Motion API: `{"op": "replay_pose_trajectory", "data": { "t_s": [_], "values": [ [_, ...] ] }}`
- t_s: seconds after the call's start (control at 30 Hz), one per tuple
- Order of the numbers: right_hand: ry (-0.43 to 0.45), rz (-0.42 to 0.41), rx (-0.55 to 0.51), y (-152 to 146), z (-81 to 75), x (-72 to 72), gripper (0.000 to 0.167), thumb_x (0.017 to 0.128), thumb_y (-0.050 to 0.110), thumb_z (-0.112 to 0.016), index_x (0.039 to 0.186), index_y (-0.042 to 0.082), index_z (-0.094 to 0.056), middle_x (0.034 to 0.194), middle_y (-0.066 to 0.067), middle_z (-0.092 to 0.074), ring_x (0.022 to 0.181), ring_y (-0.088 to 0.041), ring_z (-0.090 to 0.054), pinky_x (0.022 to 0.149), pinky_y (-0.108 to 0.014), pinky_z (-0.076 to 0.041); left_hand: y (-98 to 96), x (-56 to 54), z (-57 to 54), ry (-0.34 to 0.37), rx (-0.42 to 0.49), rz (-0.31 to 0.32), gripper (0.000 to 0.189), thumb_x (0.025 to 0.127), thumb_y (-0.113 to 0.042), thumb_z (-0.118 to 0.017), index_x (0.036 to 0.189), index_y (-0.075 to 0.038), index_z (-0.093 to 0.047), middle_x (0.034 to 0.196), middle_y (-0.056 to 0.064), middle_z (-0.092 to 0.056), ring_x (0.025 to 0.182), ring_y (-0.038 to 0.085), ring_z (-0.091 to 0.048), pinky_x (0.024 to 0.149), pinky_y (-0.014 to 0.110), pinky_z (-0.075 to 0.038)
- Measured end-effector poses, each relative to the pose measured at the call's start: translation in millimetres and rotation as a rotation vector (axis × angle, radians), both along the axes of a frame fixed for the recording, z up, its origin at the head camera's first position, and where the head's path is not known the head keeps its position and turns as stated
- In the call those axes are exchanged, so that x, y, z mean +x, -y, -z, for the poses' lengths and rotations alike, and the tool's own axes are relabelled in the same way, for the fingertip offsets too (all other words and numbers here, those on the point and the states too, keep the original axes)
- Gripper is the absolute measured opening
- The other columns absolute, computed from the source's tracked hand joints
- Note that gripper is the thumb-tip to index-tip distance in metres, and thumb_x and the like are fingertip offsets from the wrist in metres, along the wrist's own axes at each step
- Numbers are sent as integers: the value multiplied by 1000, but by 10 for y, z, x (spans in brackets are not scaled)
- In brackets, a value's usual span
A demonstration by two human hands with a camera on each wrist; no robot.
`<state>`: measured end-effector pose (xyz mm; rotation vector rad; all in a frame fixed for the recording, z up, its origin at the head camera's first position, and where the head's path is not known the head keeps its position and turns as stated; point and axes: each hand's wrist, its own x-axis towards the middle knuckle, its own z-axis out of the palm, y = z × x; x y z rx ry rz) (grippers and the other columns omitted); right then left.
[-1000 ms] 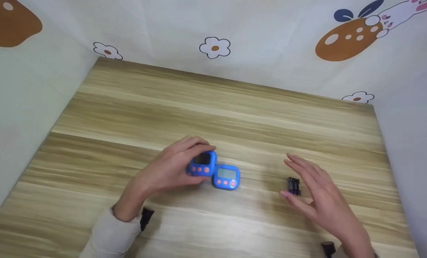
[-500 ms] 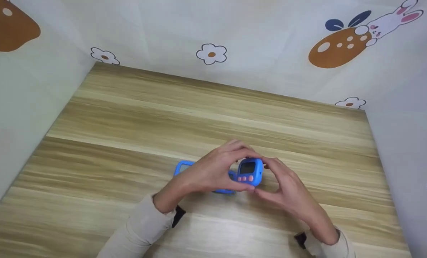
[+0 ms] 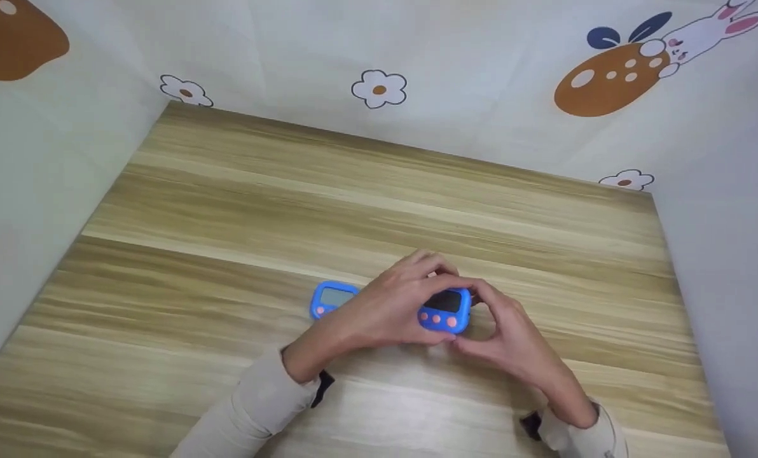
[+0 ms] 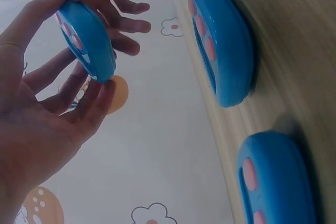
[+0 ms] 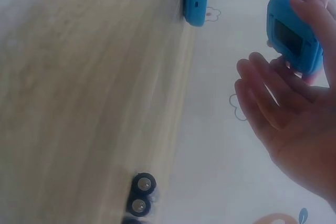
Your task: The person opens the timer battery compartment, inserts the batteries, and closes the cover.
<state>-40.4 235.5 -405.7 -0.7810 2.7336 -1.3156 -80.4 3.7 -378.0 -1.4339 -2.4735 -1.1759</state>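
The person's left hand (image 3: 392, 302) pinches a rounded blue plastic device with a dark screen and three pink buttons (image 3: 444, 312) between thumb and fingers, screen upward in the head view. The right hand (image 3: 512, 331) pinches its opposite end with thumb and forefinger, its other fingers extended — so the device sits between both hands, lifted clear of the pale wood-grain table (image 3: 258, 191). Below lie two similar blue devices, one with a grey screen (image 3: 337, 296) left of the left forearm, the other (image 4: 226, 51) mostly hidden by that hand in the head view. Small dark cylindrical batteries with metal ends (image 5: 139, 206) lie side by side on the table — visible only from the right wrist. Beyond hangs a white backdrop printed with flowers (image 3: 290, 57).
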Motion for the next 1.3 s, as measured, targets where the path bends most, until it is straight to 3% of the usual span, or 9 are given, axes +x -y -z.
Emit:
{"op": "replay_pose_trajectory", "data": {
  "t_s": [0.1,0.2,0.37,0.53,0.67,1.1,1.3],
  "values": [
    [5,14,-10,-15,-11,0,73,73,13,-86,136,21,-51,122,10,-61,107,-18,-59,94,-45,-47,-24,-1,-6,29,70,-1,64,77,-39,-83,133,-16,-60,124,-4,-55,113,10,-45,97,23,-40],
    [-3,35,-25,-32,-51,-5,74,72,14,-86,137,21,-51,125,9,-61,107,-16,-59,93,-44,-47,-25,-12,-17,114,191,31,63,77,-38,-83,131,-14,-60,125,-5,-56,114,9,-48,96,24,-43],
    [-98,9,-111,-20,-231,-19,71,68,8,-88,131,13,-56,124,1,-62,103,-21,-61,83,-39,-52,11,-62,-33,234,328,104,63,78,-30,-84,131,-10,-56,126,-4,-56,113,10,-53,89,27,-50],
    [-177,4,-155,-11,-444,12,67,63,-3,-88,122,-4,-57,120,-9,-64,100,-23,-62,78,-32,-53,57,-76,-34,309,237,82,67,80,-29,-82,135,-11,-50,130,-1,-53,117,9,-54,95,25,-47],
    [-214,12,-146,-34,-501,14,66,61,-4,-88,119,-9,-57,117,-13,-65,97,-23,-62,77,-35,-54,52,-75,-19,295,140,50,69,80,-25,-83,138,-11,-49,128,0,-52,116,10,-54,96,23,-45],
    [-205,25,-114,-70,-484,-8,65,64,2,-90,120,-5,-59,114,-8,-66,99,-20,-61,75,-33,-54,59,-73,-24,261,59,42,68,81,-26,-82,138,-10,-50,129,-1,-50,115,8,-53,98,26,-44],
    [-126,-32,-253,-107,-478,-18,58,69,-12,-82,122,-6,-62,109,-15,-66,97,-24,-62,73,-34,-56,71,-61,-55,299,35,14,77,78,-30,-84,143,-14,-47,129,-1,-43,113,11,-50,94,24,-46]
  ]
}}
